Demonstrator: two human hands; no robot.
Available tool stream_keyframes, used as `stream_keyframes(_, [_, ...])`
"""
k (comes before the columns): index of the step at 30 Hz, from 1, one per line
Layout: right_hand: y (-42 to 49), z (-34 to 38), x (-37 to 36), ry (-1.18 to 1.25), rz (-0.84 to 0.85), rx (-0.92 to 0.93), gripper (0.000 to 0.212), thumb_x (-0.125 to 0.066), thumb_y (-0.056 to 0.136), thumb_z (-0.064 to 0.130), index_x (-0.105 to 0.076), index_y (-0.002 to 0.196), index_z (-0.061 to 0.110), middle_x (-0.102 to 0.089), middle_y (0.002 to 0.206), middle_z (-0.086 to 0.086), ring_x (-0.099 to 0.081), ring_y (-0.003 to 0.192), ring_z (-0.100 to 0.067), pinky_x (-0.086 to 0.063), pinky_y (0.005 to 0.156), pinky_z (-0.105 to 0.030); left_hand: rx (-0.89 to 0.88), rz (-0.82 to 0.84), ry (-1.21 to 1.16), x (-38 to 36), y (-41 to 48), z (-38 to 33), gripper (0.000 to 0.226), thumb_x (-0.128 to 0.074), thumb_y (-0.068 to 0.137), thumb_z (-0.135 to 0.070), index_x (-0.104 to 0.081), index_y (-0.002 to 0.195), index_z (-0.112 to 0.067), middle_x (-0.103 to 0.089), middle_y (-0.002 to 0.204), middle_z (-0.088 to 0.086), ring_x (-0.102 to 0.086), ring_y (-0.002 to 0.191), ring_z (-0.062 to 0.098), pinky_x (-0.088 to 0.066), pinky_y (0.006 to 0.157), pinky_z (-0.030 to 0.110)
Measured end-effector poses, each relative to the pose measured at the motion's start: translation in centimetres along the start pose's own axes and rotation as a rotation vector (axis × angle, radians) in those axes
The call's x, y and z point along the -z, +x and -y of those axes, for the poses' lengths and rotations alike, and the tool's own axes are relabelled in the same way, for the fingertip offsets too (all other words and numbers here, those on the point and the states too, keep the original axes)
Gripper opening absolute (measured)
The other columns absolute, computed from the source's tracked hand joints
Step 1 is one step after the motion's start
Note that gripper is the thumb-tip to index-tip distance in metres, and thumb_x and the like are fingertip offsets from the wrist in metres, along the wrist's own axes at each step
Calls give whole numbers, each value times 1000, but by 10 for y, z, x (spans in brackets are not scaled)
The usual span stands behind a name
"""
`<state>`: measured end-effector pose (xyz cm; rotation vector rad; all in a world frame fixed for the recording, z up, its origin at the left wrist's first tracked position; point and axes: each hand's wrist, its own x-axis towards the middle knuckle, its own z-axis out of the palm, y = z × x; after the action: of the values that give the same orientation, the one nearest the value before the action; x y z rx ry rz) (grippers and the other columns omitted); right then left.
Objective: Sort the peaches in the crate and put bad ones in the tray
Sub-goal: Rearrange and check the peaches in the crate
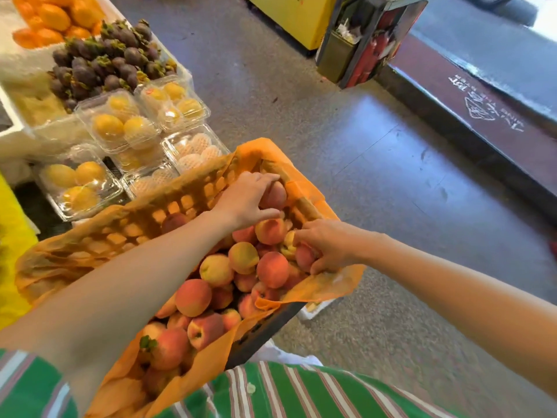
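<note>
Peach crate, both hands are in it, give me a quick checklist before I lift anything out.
1. Left hand grips the far peach: ok.
2. Right hand grips the right-wall peach: ok.
3. Whether either held peach is bad: cannot tell, the hands cover much of them.
4. Tray for bad ones in sight: not ok, none identifiable.
5. Space above the crate free for lifting: ok.

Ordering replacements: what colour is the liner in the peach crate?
Orange: the thin plastic crate liner, head view.
</note>
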<state>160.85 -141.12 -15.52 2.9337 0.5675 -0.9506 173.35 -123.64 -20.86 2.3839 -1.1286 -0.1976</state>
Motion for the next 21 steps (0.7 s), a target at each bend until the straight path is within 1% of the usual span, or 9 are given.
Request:
stream_keyframes(3, [2,-3,-1,49,-38,18,60,-81,69,39,-55,118,17,-57,110,-6,-53,104,-26,-38,78,-33,-19,-70,-15,1,3,-4,72,-79,73,-41,-49,133,-14,-61,117,9,-52,108,29,-39,89,32])
stream_keyframes(5, [2,-3,-1,113,-57,21,61,-82,68,38,-56,119,18,-56,110,-5,-52,102,-24,-36,77,-30,-44,-84,-49,3,4,-3,68,-81,71,-35,-53,128,-11,-63,115,10,-56,108,29,-38,86,28])
stream_keyframes(9, [-3,-2,3,260,-86,20,59,-83,69,35,-58,120,17,-56,112,-4,-52,103,-22,-38,80,-28,-86,-23,-142,11,-3,3,65,-82,71,-33,-54,125,-12,-63,117,7,-59,107,25,-42,85,28])
stream_keyframes(10, [-5,-1,5,303,-99,21,57,-83,70,34,-59,119,17,-57,113,-3,-52,103,-20,-39,82,-28,-88,-3,-191,15,-7,6,64,-82,71,-33,-54,125,-13,-63,119,5,-59,106,21,-44,84,23])
stream_keyframes(12, [-7,3,8,392,-114,26,52,-83,70,34,-60,115,20,-59,112,1,-52,102,-16,-43,86,-30,-80,61,-302,27,-18,9,62,-83,70,-32,-56,124,-17,-60,120,-1,-57,100,15,-41,78,10])
stream_keyframes(13, [-8,6,9,428,-119,32,50,-83,70,36,-60,112,24,-59,111,4,-52,101,-14,-44,86,-31,-67,106,-350,33,-24,10,61,-84,69,-31,-57,123,-20,-57,119,-2,-56,97,12,-41,76,9])
stream_keyframes(16, [-6,16,9,457,-134,45,47,-82,68,45,-60,108,34,-59,109,11,-53,100,-9,-47,86,-32,21,278,-488,50,-49,18,57,-86,68,-32,-60,118,-25,-59,112,-3,-56,93,3,-50,78,20])
stream_keyframes(18, [-3,23,10,451,-145,64,47,-82,69,46,-61,108,33,-59,107,12,-53,99,-8,-47,85,-31,81,383,-525,59,-69,24,56,-85,67,-36,-61,117,-29,-62,110,-3,-58,94,3,-51,79,22])
stream_keyframes(21, [0,39,13,461,-156,144,49,-83,69,41,-63,112,27,-60,108,9,-54,99,-10,-46,85,-28,186,546,-487,69,-99,35,53,-83,71,-37,-60,118,-32,-60,114,-5,-59,100,7,-50,80,23])
